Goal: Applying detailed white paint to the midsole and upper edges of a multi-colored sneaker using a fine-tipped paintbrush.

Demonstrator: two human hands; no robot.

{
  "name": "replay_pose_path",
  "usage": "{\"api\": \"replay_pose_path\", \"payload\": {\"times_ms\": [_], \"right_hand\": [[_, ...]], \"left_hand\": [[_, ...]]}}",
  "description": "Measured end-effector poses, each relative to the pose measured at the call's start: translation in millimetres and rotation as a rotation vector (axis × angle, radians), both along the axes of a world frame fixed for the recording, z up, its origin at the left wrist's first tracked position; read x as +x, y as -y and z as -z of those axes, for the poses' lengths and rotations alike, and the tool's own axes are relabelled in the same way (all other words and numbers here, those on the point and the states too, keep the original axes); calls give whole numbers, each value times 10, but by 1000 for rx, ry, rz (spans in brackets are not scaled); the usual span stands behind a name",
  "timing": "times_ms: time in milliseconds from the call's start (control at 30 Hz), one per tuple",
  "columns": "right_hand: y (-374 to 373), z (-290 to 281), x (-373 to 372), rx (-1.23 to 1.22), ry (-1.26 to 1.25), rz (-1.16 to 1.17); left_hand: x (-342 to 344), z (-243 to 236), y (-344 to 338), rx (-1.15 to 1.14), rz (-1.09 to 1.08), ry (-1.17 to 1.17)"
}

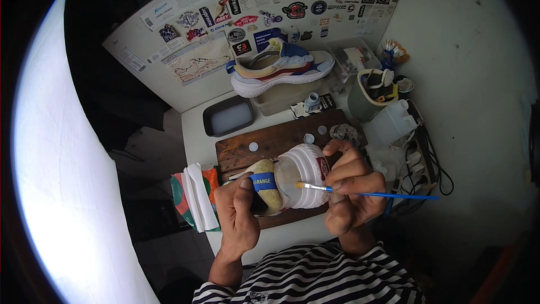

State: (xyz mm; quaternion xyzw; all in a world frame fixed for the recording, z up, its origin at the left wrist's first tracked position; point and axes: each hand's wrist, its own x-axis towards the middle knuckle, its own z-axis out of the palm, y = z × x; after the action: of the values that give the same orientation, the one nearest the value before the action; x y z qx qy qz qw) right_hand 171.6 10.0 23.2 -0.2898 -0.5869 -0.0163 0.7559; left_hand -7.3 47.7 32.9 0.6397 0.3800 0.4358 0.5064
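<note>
A sneaker (pixel 298 163) with a thick white sole is held over the wooden board, its heel and pale cream collar showing. My left hand (pixel 236 214) is closed on the collar, thumb by a blue tab at the opening. In my right hand (pixel 357 186) is a thin paintbrush (pixel 388 195) with a blue handle, pinched near its metal ferrule. The yellowish bristles touch or hover just over the pale heel panel; I cannot tell which. The right fingertips are close to the sole. The shoe's toe end is mostly hidden.
Loose round caps (pixel 253 147) lie on the wooden board (pixel 236 152). Behind stand a black tray (pixel 208 124) of cloudy liquid, a small open bottle (pixel 312 101) and another sneaker (pixel 281 81) on a plastic tub. A tissue pack (pixel 194 197) sits left; a bin (pixel 360 104) and cables (pixel 444 177) right.
</note>
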Motion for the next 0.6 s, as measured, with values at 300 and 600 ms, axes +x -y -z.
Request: {"api": "replay_pose_path", "payload": {"times_ms": [300, 600], "right_hand": [[193, -145, 49, -86, -61, 96], [37, -87, 54, -299, -187, -133]], "left_hand": [[68, 79, 269, 42, -147, 106], [130, 276, 842, 117, -281, -13]]}}
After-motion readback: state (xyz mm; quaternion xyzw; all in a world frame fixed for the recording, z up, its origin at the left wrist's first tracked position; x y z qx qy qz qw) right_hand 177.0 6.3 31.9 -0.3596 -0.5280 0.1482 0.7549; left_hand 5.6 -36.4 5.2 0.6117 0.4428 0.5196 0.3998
